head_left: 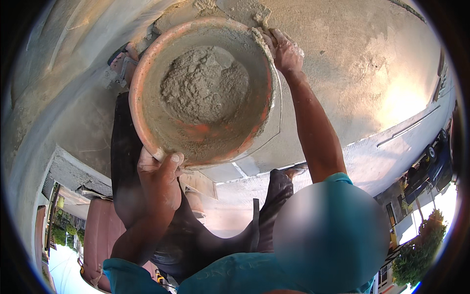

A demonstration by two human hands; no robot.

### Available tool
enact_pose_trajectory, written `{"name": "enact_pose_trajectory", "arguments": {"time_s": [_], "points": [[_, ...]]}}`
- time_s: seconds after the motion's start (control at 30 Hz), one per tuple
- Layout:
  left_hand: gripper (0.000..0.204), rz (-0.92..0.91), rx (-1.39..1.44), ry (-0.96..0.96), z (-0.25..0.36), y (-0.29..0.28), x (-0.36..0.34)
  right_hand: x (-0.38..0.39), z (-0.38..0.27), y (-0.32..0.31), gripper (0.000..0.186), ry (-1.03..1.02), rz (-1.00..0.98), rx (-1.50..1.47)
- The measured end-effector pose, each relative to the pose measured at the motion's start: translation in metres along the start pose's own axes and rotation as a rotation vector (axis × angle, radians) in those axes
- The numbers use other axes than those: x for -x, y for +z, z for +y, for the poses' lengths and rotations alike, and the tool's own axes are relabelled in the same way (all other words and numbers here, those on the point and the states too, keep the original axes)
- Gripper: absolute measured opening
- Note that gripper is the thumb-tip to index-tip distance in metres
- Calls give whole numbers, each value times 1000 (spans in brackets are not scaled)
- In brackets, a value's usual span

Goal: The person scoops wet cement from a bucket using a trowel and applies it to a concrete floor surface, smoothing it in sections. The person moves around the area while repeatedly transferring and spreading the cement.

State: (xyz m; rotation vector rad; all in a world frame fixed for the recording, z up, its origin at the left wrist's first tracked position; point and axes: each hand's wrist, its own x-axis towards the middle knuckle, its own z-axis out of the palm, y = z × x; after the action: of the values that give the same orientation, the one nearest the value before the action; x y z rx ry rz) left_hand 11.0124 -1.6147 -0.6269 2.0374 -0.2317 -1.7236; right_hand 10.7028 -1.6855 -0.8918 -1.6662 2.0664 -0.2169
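Note:
A round orange bucket with a cement-smeared rim and inner wall is tipped so that its mouth faces me. Grey wet mortar lies heaped inside it. My left hand grips the near rim, thumb over the edge. At the far right of the rim my right hand, coated with mortar, is closed on the edge; its fingertips are partly hidden. A thin wire handle hangs loosely along the bucket's right side. The underside is out of sight.
Beyond the bucket, wet mortar clings to a rough cement surface. My sandalled foot shows left of the bucket, my other foot below right. A small pail stands between my legs. A dark vehicle is far right.

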Motion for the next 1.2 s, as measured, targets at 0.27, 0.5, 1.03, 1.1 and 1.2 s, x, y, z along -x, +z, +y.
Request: {"name": "enact_pose_trajectory", "arguments": {"time_s": [0.27, 0.5, 1.03, 1.1, 1.2], "points": [[49, 22, 88, 18, 14, 5, -5, 6, -42, 40, 46, 406, -46, -482], [48, -13, 47, 91, 14, 2, 2, 38, -112, 73, 43, 339, -150, -311], [34, 40, 46, 127, 21, 8, 5, 24, -107, 51, 46, 459, -165, -369], [34, 23, 20, 163, 24, 5, 7, 35, -118, 60, 45, 417, -146, -335], [41, -7, -27, 191, 26, 3, 7, 45, -123, 60, 43, 369, -138, -300]]}}
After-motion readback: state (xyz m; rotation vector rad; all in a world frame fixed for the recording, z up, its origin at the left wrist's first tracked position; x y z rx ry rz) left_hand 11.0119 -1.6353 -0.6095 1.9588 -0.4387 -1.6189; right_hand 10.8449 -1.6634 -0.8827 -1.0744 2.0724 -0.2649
